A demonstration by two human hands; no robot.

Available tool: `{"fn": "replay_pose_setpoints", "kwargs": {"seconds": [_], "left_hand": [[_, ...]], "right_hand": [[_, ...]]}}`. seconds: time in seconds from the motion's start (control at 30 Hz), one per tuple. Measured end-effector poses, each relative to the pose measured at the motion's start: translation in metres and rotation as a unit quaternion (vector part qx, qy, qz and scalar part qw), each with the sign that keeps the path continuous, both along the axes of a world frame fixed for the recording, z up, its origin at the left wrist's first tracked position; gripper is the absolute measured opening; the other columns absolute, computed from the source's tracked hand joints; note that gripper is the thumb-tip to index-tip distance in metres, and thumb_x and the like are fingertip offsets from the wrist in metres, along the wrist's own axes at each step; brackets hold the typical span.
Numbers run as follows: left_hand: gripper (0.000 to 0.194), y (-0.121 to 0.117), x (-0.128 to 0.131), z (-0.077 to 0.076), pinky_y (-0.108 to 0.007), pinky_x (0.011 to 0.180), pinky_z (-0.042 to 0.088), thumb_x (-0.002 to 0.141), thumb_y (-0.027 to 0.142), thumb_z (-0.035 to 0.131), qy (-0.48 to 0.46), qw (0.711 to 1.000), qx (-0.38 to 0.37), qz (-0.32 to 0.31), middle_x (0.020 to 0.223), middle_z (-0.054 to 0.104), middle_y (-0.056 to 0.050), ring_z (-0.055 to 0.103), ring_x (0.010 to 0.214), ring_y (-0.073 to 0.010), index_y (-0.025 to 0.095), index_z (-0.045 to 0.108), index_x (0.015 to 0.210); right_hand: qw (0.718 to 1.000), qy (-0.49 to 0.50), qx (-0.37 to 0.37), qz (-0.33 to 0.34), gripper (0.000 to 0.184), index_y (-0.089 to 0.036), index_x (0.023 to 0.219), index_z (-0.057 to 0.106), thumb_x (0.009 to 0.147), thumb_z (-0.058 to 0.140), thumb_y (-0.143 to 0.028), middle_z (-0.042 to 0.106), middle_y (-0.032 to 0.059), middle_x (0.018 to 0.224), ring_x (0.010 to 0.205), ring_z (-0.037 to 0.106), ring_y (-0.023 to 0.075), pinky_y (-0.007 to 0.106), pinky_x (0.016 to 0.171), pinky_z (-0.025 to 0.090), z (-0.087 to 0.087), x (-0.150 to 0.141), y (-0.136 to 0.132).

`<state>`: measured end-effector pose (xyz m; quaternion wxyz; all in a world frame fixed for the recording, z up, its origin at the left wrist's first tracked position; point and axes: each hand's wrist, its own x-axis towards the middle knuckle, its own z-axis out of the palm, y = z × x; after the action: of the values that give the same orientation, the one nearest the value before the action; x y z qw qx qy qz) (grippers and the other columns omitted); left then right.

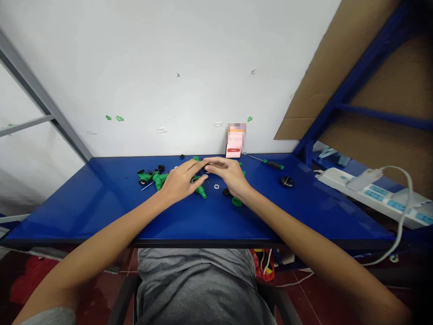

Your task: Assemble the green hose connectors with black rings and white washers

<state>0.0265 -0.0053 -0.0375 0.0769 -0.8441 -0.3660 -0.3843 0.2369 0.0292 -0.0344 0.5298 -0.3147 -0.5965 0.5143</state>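
Observation:
My left hand (184, 178) and my right hand (227, 173) meet above the middle of the blue table. At their fingertips is a small black part (205, 167), mostly hidden by the fingers. My right thumb and fingers are closed around it in a pinch, and my left fingertips press on it from the other side. Below my left thumb lies a green plastic fitting (202, 193). A white ring (216, 186) rests between the hands. Under my right wrist are a black ring (226, 192) and a green round piece (237, 201), both partly covered.
Left of the hands lie green fittings (157, 180) and small black parts (161, 168). A phone (234, 142) leans against the white wall. Toward the right are a screwdriver (273, 164) and a black mouse-like object (287, 181). A white power strip (367, 192) runs beyond the table's right edge.

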Motion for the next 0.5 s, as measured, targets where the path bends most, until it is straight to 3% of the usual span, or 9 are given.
{"fn": "replay_pose_setpoints", "kwargs": {"seconds": [0.1,0.27,0.5], "left_hand": [[0.033,-0.0010,-0.0001,0.0059,-0.030,0.083,0.058,0.113,0.038,0.056,-0.012,1.000,0.004,-0.023,0.114,0.075,-0.009,0.073,0.094,-0.0194,0.023,0.069,0.140],[0.017,-0.0017,0.0006,0.0054,-0.028,0.073,0.053,0.109,0.035,0.064,-0.017,1.000,0.006,-0.005,0.104,0.071,-0.007,0.069,0.087,-0.0182,0.020,0.068,0.115],[0.027,-0.0047,0.0032,0.0010,-0.028,0.069,0.047,0.112,0.031,0.061,0.017,0.999,0.028,0.015,0.104,0.068,-0.005,0.067,0.086,-0.0182,0.024,0.064,0.137]], "right_hand": [[1.000,0.007,-0.007,0.018,0.044,-0.025,0.105,0.087,0.067,0.100,-0.041,0.086,0.0057,0.106,0.104,0.079,0.0254,0.043,0.103,0.060,-0.0016,0.0018,0.0025],[0.998,0.017,-0.040,0.051,0.055,-0.025,0.115,0.083,0.065,0.102,-0.041,0.086,0.0058,0.105,0.097,0.079,0.0230,0.040,0.095,0.062,-0.0047,-0.0015,0.0017],[0.998,-0.013,-0.018,0.055,0.043,-0.023,0.103,0.083,0.066,0.101,-0.039,0.087,0.0053,0.100,0.094,0.080,0.0238,0.040,0.091,0.063,0.0003,-0.0002,0.0006]]}}
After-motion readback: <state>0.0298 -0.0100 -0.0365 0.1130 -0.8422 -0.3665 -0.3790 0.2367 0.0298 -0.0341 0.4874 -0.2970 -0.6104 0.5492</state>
